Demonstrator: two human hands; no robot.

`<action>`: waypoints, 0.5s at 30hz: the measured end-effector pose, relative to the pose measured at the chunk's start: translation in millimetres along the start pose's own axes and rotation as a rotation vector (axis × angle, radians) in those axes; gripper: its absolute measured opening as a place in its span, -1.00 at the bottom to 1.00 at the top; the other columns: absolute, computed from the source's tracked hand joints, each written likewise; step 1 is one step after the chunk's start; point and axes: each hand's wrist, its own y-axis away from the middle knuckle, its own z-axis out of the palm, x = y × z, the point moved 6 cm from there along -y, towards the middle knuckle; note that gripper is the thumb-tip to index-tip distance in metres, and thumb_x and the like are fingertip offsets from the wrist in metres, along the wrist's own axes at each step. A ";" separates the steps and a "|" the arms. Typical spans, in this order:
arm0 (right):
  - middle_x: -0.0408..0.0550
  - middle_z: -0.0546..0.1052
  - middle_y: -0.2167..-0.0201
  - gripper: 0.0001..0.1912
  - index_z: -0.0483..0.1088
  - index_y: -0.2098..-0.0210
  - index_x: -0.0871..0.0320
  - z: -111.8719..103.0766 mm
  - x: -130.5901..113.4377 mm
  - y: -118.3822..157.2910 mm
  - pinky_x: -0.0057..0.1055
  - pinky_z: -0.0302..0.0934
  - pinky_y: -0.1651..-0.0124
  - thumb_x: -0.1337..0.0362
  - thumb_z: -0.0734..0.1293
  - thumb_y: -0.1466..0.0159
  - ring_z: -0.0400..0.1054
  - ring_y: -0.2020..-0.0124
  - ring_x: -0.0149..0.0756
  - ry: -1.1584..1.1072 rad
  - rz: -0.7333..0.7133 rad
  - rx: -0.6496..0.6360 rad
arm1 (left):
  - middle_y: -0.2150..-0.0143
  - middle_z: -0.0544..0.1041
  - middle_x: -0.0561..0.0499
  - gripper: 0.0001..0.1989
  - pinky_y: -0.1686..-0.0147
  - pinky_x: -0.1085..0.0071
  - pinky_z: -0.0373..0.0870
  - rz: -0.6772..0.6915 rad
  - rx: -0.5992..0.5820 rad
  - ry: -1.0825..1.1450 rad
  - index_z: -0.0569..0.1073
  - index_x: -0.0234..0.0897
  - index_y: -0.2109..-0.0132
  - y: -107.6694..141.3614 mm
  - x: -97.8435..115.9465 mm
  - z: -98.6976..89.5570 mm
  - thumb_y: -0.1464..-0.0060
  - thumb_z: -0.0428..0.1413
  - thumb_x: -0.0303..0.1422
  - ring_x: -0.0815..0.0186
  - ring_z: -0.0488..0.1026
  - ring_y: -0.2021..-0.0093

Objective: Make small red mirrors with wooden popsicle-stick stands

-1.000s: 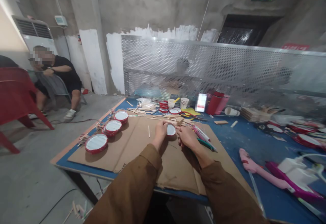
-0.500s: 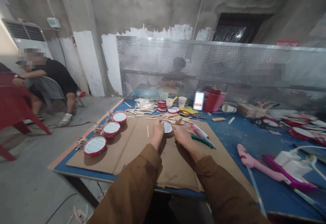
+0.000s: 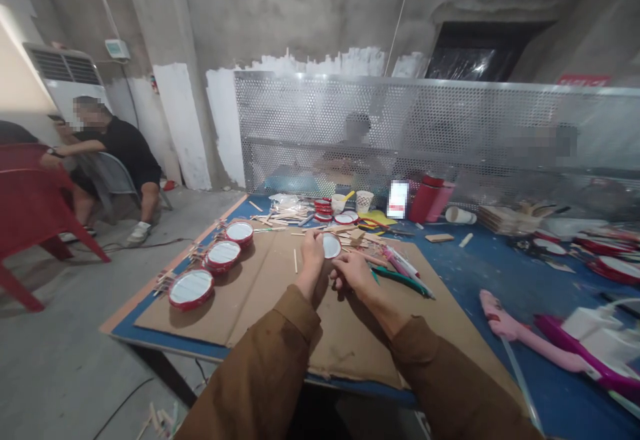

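on the left, three red-rimmed round pieces (image 3: 191, 289) with pale faces rest in a row on the cardboard (image 3: 245, 313), thin sticks jutting from their far-left sides. to their right a loose stick (image 3: 295, 261) lies flat. next comes the left hand (image 3: 312, 253), its fingers closed on the left edge of a small pale disc (image 3: 332, 245), which is held up between the two hands, over the cardboard. the disc looks light and fairly stiff, its face probably smooth and thin enough to dent, so the rim seems the best place to hold, with a gentle pinch. the right hand (image 3: 354, 273) has its fingertips drawn together at the disc's lower right edge; i cannot tell whether they grip anything. beyond it lies a green-handled tool (image 3: 405, 281), then a pink glue gun (image 3: 525, 340).
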 end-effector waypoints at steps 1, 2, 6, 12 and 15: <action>-0.22 0.43 0.74 -0.83 0.25 0.47 0.20 0.7 -0.1 0.1 -0.68 -0.04 0.85 0.48 0.16 -0.24 0.24 0.83 -0.52 -0.017 -0.003 -0.002 | 0.30 0.51 -0.03 -0.86 0.35 0.46 0.31 -0.002 -0.001 0.003 0.43 -0.29 0.27 0.6 1.1 -0.3 -0.04 -0.02 -0.48 0.35 0.42 0.33; -0.21 0.43 0.73 -0.83 0.25 0.48 0.20 1.7 0.0 -0.1 -0.69 -0.06 0.85 0.48 0.17 -0.24 0.24 0.83 -0.53 -0.034 -0.011 -0.008 | 0.31 0.50 -0.02 -0.86 0.36 0.47 0.31 -0.005 -0.003 0.009 0.42 -0.29 0.28 1.2 2.0 -0.4 -0.04 -0.02 -0.47 0.35 0.41 0.34; -0.18 0.44 0.71 -0.79 0.26 0.53 0.22 4.7 3.2 -2.6 -0.68 -0.04 0.84 0.48 0.18 -0.23 0.23 0.83 -0.54 -0.119 -0.028 -0.028 | 0.33 0.49 -0.01 -0.87 0.37 0.47 0.29 -0.004 0.003 0.028 0.42 -0.29 0.28 3.7 5.0 -1.3 -0.06 -0.03 -0.44 0.36 0.39 0.37; -0.16 0.44 0.71 -0.79 0.26 0.54 0.22 4.8 6.5 -5.0 -0.67 -0.04 0.82 0.49 0.18 -0.22 0.27 0.81 -0.51 -0.188 0.012 -0.015 | 0.33 0.47 0.00 -0.89 0.37 0.49 0.28 0.012 0.009 0.051 0.40 -0.30 0.28 4.7 9.7 -3.2 -0.05 -0.01 -0.44 0.38 0.38 0.36; -0.15 0.43 0.71 -0.82 0.26 0.52 0.23 2.6 8.7 -6.8 -0.68 -0.03 0.81 0.48 0.20 -0.22 0.26 0.80 -0.52 -0.223 0.035 -0.019 | 0.34 0.47 0.00 -0.89 0.36 0.49 0.28 0.024 0.000 0.063 0.40 -0.29 0.29 6.7 14.6 -3.7 -0.05 -0.01 -0.45 0.37 0.38 0.36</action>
